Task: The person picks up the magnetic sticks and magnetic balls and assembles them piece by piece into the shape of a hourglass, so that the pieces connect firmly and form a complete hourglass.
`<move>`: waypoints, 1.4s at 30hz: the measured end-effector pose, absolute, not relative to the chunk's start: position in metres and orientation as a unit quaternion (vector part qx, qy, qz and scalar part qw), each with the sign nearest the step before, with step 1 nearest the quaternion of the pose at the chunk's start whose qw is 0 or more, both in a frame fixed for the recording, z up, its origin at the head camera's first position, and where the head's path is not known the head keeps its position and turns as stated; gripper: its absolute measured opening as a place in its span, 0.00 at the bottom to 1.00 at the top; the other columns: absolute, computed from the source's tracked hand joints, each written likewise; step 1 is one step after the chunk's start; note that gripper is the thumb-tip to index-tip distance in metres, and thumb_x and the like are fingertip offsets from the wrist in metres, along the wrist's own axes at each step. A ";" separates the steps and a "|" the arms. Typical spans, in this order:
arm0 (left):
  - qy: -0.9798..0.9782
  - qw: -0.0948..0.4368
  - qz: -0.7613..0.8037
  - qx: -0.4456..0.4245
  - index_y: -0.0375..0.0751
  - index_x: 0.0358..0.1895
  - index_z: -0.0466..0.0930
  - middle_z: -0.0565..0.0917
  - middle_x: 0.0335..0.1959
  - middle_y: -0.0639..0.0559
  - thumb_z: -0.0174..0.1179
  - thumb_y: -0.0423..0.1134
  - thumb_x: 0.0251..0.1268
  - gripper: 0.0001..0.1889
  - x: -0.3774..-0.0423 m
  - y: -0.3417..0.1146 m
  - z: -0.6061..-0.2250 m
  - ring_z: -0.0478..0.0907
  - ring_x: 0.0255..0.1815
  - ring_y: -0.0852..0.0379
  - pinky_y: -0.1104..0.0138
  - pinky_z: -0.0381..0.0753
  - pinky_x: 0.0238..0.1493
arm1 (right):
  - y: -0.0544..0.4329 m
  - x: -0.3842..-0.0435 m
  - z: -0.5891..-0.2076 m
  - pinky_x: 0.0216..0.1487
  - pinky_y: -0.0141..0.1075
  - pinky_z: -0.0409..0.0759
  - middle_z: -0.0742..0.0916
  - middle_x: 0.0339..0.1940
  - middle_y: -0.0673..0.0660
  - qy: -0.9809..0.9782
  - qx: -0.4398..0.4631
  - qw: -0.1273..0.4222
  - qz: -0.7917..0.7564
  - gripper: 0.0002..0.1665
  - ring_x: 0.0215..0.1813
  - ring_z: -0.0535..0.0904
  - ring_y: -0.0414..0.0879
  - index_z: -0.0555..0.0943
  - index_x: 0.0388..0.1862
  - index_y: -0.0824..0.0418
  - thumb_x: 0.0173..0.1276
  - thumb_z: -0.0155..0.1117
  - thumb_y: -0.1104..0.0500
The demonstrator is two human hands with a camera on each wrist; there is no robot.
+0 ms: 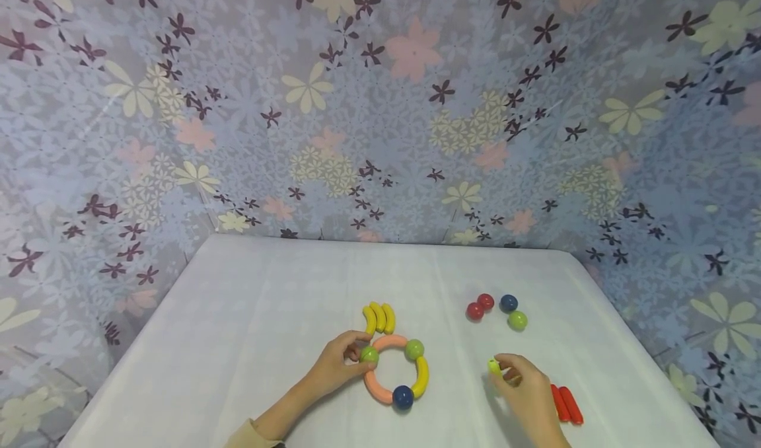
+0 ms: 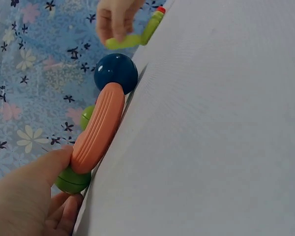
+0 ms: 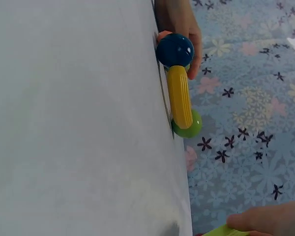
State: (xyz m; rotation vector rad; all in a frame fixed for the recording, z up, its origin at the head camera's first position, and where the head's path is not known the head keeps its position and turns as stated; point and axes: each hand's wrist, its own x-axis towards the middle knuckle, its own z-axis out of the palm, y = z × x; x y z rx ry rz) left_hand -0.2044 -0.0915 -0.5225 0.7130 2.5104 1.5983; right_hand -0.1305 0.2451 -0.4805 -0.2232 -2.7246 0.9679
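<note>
On the white table lies a ring of magnetic toy pieces: two green balls, a blue ball (image 1: 403, 397), two salmon curved rods (image 1: 378, 388) and a yellow curved rod (image 1: 421, 376). My left hand (image 1: 337, 363) pinches the ring's left green ball (image 1: 370, 355) between thumb and fingers. The other green ball (image 1: 414, 349) sits at upper right of the ring. To the right, apart from the ring, my right hand (image 1: 524, 390) pinches a lime-green rod (image 1: 495, 367) near its end. The right wrist view shows only part of this rod (image 3: 227, 231).
Several yellow curved rods (image 1: 379, 318) lie just behind the ring. Farther right are two red balls (image 1: 480, 306), a blue ball (image 1: 508, 303) and a green ball (image 1: 518, 320). Red rods (image 1: 571, 405) lie beside my right hand. Patterned cloth (image 1: 380, 137) hangs behind the table.
</note>
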 end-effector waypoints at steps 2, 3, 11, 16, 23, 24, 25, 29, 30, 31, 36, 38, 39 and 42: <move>0.819 0.027 0.525 0.232 0.37 0.53 0.77 0.81 0.44 0.48 0.70 0.42 0.52 0.25 -0.205 -0.092 -0.523 0.73 0.36 0.69 0.74 0.79 0.41 | 0.239 -0.136 -0.480 0.34 0.25 0.79 0.88 0.35 0.57 -0.914 -0.065 0.157 0.368 0.17 0.32 0.78 0.32 0.83 0.43 0.64 0.52 0.72 0.68; 0.818 0.026 0.526 0.230 0.36 0.53 0.77 0.81 0.46 0.47 0.70 0.42 0.53 0.25 -0.205 -0.092 -0.523 0.74 0.37 0.69 0.74 0.79 0.42 | 0.236 -0.139 -0.479 0.35 0.25 0.80 0.88 0.36 0.58 -0.903 -0.063 0.167 0.392 0.16 0.33 0.79 0.30 0.83 0.43 0.65 0.53 0.71 0.68; 0.806 0.031 0.547 0.226 0.34 0.52 0.77 0.81 0.47 0.43 0.68 0.41 0.55 0.22 -0.206 -0.092 -0.523 0.79 0.43 0.59 0.72 0.80 0.47 | 0.203 -0.165 -0.473 0.39 0.23 0.81 0.88 0.38 0.63 -0.821 -0.021 0.168 0.546 0.16 0.36 0.81 0.28 0.83 0.43 0.67 0.53 0.71 0.69; 0.799 0.031 0.555 0.230 0.34 0.51 0.79 0.82 0.44 0.44 0.68 0.40 0.56 0.20 -0.206 -0.093 -0.524 0.77 0.42 0.64 0.73 0.80 0.46 | 0.181 -0.178 -0.473 0.42 0.25 0.82 0.88 0.38 0.59 -0.819 0.024 0.134 0.558 0.15 0.39 0.82 0.33 0.83 0.42 0.63 0.53 0.72 0.68; 0.794 0.042 0.560 0.231 0.33 0.52 0.79 0.82 0.45 0.43 0.67 0.39 0.57 0.20 -0.206 -0.092 -0.522 0.78 0.44 0.57 0.71 0.81 0.47 | 0.165 -0.187 -0.477 0.43 0.25 0.81 0.88 0.39 0.57 -0.820 0.045 0.123 0.557 0.15 0.40 0.81 0.32 0.83 0.40 0.62 0.52 0.72 0.68; 0.796 0.042 0.560 0.227 0.33 0.52 0.79 0.82 0.45 0.43 0.67 0.38 0.57 0.20 -0.205 -0.091 -0.521 0.79 0.44 0.55 0.71 0.81 0.47 | 0.164 -0.188 -0.478 0.43 0.25 0.81 0.88 0.39 0.57 -0.819 0.046 0.123 0.558 0.15 0.40 0.81 0.32 0.83 0.40 0.62 0.52 0.72 0.68; 0.798 0.042 0.557 0.225 0.33 0.52 0.78 0.82 0.45 0.43 0.66 0.37 0.57 0.20 -0.205 -0.091 -0.520 0.79 0.44 0.53 0.70 0.81 0.47 | 0.164 -0.189 -0.479 0.43 0.25 0.81 0.88 0.39 0.58 -0.819 0.049 0.124 0.558 0.15 0.40 0.81 0.32 0.83 0.40 0.63 0.52 0.72 0.68; 0.806 0.044 0.548 0.220 0.29 0.52 0.77 0.82 0.46 0.40 0.65 0.33 0.57 0.20 -0.198 -0.088 -0.509 0.79 0.45 0.46 0.66 0.81 0.48 | 0.161 -0.190 -0.482 0.42 0.27 0.82 0.88 0.37 0.58 -0.821 0.055 0.129 0.554 0.15 0.38 0.81 0.33 0.83 0.39 0.63 0.51 0.72 0.70; 0.806 0.044 0.547 0.220 0.27 0.52 0.77 0.82 0.46 0.38 0.65 0.32 0.57 0.20 -0.196 -0.088 -0.504 0.79 0.45 0.45 0.65 0.81 0.49 | 0.161 -0.190 -0.482 0.42 0.27 0.83 0.88 0.36 0.57 -0.822 0.056 0.130 0.551 0.15 0.38 0.81 0.34 0.83 0.38 0.63 0.50 0.73 0.70; 0.807 0.046 0.546 0.221 0.26 0.52 0.77 0.82 0.46 0.38 0.64 0.32 0.58 0.19 -0.194 -0.088 -0.499 0.79 0.45 0.44 0.64 0.81 0.49 | 0.161 -0.190 -0.483 0.42 0.28 0.83 0.88 0.36 0.57 -0.824 0.057 0.132 0.548 0.15 0.38 0.82 0.34 0.83 0.38 0.63 0.50 0.73 0.70; 0.809 0.051 0.542 0.222 0.25 0.51 0.76 0.82 0.45 0.36 0.64 0.31 0.58 0.19 -0.188 -0.088 -0.483 0.78 0.45 0.42 0.63 0.81 0.49 | 0.161 -0.190 -0.485 0.44 0.32 0.83 0.88 0.37 0.56 -0.837 0.065 0.130 0.527 0.15 0.39 0.82 0.38 0.83 0.40 0.62 0.51 0.72 0.69; 0.810 0.050 0.541 0.221 0.25 0.52 0.76 0.82 0.45 0.36 0.64 0.31 0.58 0.19 -0.190 -0.088 -0.487 0.78 0.45 0.42 0.63 0.81 0.49 | 0.163 -0.189 -0.485 0.45 0.33 0.83 0.88 0.38 0.55 -0.843 0.069 0.125 0.518 0.16 0.40 0.83 0.39 0.83 0.41 0.62 0.52 0.71 0.69; 0.811 0.050 0.541 0.219 0.25 0.52 0.76 0.82 0.45 0.37 0.64 0.31 0.58 0.19 -0.192 -0.088 -0.490 0.78 0.45 0.42 0.63 0.81 0.49 | 0.165 -0.188 -0.486 0.45 0.33 0.83 0.88 0.38 0.55 -0.847 0.072 0.125 0.512 0.16 0.40 0.83 0.40 0.83 0.42 0.61 0.52 0.71 0.69; 0.811 0.047 0.542 0.215 0.28 0.53 0.77 0.82 0.46 0.39 0.64 0.32 0.58 0.19 -0.197 -0.088 -0.504 0.79 0.45 0.45 0.65 0.82 0.49 | 0.171 -0.184 -0.486 0.45 0.33 0.83 0.88 0.37 0.53 -0.857 0.069 0.130 0.494 0.17 0.39 0.83 0.41 0.83 0.42 0.60 0.52 0.71 0.70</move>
